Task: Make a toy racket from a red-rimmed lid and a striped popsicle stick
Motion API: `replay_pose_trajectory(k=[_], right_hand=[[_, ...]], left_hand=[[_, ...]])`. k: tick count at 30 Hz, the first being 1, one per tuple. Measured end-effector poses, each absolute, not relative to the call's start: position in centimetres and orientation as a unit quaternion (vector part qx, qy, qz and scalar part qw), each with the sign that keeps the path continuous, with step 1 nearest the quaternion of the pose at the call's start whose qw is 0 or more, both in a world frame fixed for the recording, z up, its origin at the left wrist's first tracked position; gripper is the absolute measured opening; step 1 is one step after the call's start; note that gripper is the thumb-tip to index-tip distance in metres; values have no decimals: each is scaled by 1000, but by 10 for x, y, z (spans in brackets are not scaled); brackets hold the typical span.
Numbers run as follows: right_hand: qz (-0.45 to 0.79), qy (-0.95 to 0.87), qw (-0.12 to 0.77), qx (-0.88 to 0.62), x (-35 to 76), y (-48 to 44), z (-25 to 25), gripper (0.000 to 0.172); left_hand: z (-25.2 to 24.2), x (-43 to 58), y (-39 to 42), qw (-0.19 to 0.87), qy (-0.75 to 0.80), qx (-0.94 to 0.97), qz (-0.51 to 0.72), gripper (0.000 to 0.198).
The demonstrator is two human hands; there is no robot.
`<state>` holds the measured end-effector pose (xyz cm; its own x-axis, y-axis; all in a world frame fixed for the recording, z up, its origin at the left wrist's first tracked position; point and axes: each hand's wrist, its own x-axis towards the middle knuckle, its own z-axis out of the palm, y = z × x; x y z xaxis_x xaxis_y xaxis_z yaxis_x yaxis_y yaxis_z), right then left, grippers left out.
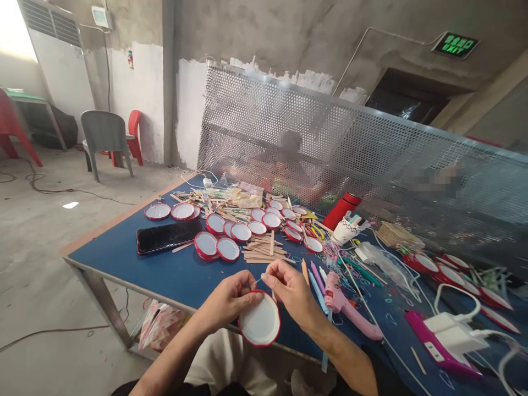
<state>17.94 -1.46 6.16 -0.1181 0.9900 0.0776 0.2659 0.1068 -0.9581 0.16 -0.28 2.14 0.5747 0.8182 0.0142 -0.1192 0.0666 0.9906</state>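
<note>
Over the table's front edge, my left hand [237,300] grips a round white lid with a red rim [259,324], its thumb lying on the white inner face. My right hand [291,289] is closed in a pinch just above the lid's upper edge. A thin pale strand [259,280] runs between the fingertips of both hands; what it is made of I cannot make out. Beyond my hands are a pile of flat wooden sticks [264,253] and several similar red-rimmed lids [228,249]. A pink glue gun [350,311] lies right of my right hand.
On the blue table [136,280] lie a phone [167,236], coloured pens [317,280], a white pen cup [345,230], a red bottle [342,209] and a purple power strip [439,344] with white plugs and cables. A perforated metal panel [256,121] stands behind.
</note>
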Motion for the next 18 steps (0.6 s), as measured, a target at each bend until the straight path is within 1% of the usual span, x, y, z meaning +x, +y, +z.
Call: replay_pose_trajectory(k=[5,9,11,14,16,18], right_hand=[[370,-649,401,-530,193,-41,74,36],[345,-625,412,-566,193,-63,66,40],[361,-598,426,-576,185,-75,53,45],[439,-529,434,-583,166,-94,27,54],[462,-502,441,-582,153,-102,15,58],[454,-498,455,-582,145,-105,9,58]], left_hand=[[18,7,-4,610,357,577,409,50],[15,10,-6,569,391,567,449,44],[12,13,-8,538,409,570,467,37],[10,16,-12,501,442,567,482,27],[9,18,-13,505,456,552,482,25],[10,19,-14,516,453,542,484,25]])
